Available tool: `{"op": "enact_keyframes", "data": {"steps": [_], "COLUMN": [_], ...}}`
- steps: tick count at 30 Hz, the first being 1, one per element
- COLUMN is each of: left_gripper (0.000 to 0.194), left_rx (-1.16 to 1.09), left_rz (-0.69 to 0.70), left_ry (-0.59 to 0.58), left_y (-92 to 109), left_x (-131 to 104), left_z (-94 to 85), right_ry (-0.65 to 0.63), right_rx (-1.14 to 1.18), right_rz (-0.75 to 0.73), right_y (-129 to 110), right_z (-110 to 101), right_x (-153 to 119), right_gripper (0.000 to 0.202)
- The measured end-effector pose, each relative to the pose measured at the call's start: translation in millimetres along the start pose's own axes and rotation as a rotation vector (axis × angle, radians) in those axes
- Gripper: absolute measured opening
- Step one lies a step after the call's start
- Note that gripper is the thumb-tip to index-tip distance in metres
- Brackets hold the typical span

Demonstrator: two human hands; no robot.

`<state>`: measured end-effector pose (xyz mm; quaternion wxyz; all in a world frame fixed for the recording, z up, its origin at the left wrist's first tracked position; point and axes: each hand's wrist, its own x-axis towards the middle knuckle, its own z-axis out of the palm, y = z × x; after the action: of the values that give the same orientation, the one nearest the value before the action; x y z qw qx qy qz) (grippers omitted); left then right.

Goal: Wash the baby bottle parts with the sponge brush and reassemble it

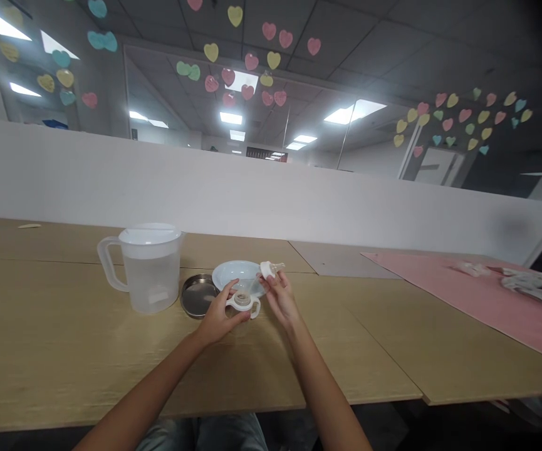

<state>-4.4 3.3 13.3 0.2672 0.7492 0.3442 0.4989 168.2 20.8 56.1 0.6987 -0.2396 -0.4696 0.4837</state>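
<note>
Bottle (242, 302) with white two-handled collar held upright or nearly so above the near half of the tabletop (87, 357); its mouth is open and faces up toward the camera. Clock positions below are taken from the bottle, 12 pointing away from the wearer.

Left hand (218, 318), 8 o'clock: fingers and thumb closed around the collar, fingers on the far side, thumb on the near side. Right hand (281, 299), 2 o'clock: thumb and fingers pinched on the teat cap (267, 270), a white ring with a clear teat. Teat cap sits at 1 o'clock, apart from the bottle, teat pointing toward 3.

Pale blue bowl (234, 272): 12 o'clock, just behind the bottle, partly hidden by the hands. Round metal dish (197, 297): 9 o'clock, just beside the bowl; contact cannot be confirmed. Translucent pitcher (152, 282): upright, between 9 and 10 o'clock, white lid on, handle toward 9. Grey sheet (346, 260): 2 o'clock. Pink cloth (444, 294): 3 o'clock, bundled fabric (538, 288) on its far right part. Small pale strip (29, 226): 10 o'clock, near the white wall (252, 200). Heart-shaped notes (273, 60) dot the glass above.
</note>
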Motion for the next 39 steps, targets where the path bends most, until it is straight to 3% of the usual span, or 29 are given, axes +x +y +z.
{"op": "enact_keyframes", "data": {"steps": [7, 17, 25, 33, 39], "left_gripper": [0.079, 0.078, 0.078, 0.078, 0.077], "left_rx": [0.008, 0.007, -0.002, 0.01, 0.0], "left_rz": [-0.011, -0.023, -0.001, -0.021, -0.021], "left_ry": [0.004, 0.001, -0.008, -0.024, -0.032], "left_y": [0, 3, 2, 3, 2], "left_x": [-1, -1, -1, 0, -1], "left_z": [-0.6, -0.6, -0.9, -1.7, -1.3], "right_ry": [0.09, 0.192, 0.234, 0.336, 0.265], "right_rx": [0.269, 0.383, 0.278, 0.265, -0.035], "right_rz": [-0.014, 0.03, -0.019, 0.035, -0.024], "right_y": [-4, 4, 19, 23, 27], "right_z": [-8, -25, -28, -28, -18], "right_x": [7, 17, 21, 19, 14], "right_gripper": [0.027, 0.013, 0.016, 0.034, 0.048]}}
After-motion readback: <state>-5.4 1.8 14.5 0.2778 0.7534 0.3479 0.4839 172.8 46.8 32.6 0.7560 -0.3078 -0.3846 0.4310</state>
